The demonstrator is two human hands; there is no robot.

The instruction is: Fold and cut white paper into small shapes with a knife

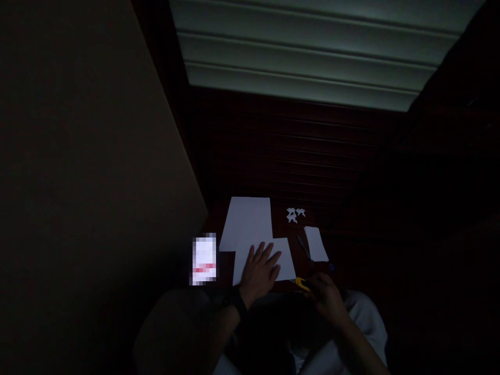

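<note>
My left hand (260, 270) lies flat with spread fingers on a white sheet of paper (284, 255), near the front edge of the dark table. A dark band circles the left wrist. My right hand (325, 294) is closed around a yellow utility knife (301, 284). The knife points left, its thin blade at the sheet's lower right corner; whether it touches the paper I cannot tell. Behind this sheet lies another, larger white sheet (250, 221), partly overlapped by the front one.
Several small folded or cut white paper pieces (292, 215) sit at the back right. A narrow stack of white paper (316, 244) lies on the right, beside scissors (304, 247). A blurred-out bright rectangle (203, 255) is at the left. A wall (97, 156) rises on the left.
</note>
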